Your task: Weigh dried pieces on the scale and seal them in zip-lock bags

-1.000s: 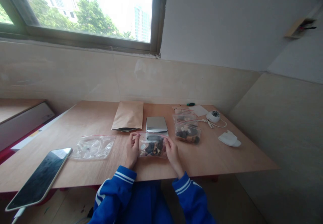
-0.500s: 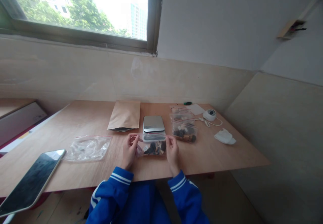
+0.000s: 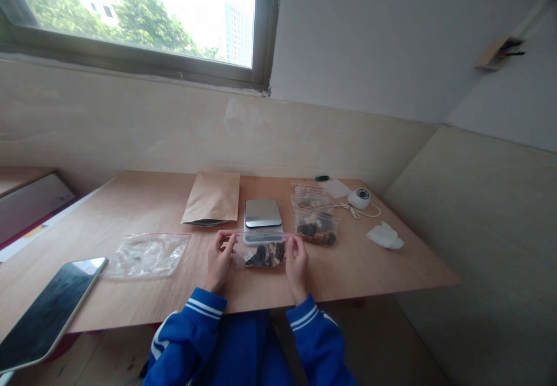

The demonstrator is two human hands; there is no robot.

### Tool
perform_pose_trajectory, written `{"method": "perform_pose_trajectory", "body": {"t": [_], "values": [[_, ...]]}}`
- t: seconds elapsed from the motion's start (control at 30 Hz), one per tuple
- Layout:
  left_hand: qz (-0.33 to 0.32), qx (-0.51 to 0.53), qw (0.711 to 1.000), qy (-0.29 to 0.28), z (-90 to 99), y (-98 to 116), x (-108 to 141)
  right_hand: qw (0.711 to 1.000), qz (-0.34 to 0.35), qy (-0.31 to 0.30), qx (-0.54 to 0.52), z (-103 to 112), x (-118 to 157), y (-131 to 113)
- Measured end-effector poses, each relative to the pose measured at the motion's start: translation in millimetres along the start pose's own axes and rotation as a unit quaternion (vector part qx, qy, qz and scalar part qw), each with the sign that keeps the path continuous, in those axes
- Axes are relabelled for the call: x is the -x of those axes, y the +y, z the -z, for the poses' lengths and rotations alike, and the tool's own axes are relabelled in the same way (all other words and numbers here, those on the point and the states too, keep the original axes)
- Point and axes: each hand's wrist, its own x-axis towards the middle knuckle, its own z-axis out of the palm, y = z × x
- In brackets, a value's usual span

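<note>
Between my hands is a clear zip bag with dark and brown pieces and a small white label inside. My left hand pinches the bag's upper left corner, and my right hand pinches the upper right corner. The bag's top edge is stretched nearly straight between them. Just behind it sits a digital scale with a metal plate; the bag's see-through upper part overlaps the scale's front. What the dark pieces are, I cannot make out.
Several filled zip bags lie right of the scale. A brown paper pouch lies behind left, an empty-looking clear bag and a phone nearer left. At right are a white device with a cord, crumpled tissue and a green-handled tool.
My left hand has shifted slightly outward, and the bag's top is pulled straighter. The whole view has drifted a little; the other things lie as before.
</note>
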Motion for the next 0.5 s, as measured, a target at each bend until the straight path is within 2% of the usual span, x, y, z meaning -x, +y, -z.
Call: {"method": "perform_pose_trajectory", "body": {"t": [0.27,0.5], "values": [[-0.018,-0.015,1.000,0.006,-0.9,4.8,1.5,0.999,0.035,0.031,0.022,1.0,0.5,-3.9],[-0.015,-0.010,0.999,-0.028,-0.1,9.5,4.2,0.999,-0.029,0.015,-0.039,0.3,-0.3,-0.2]]}}
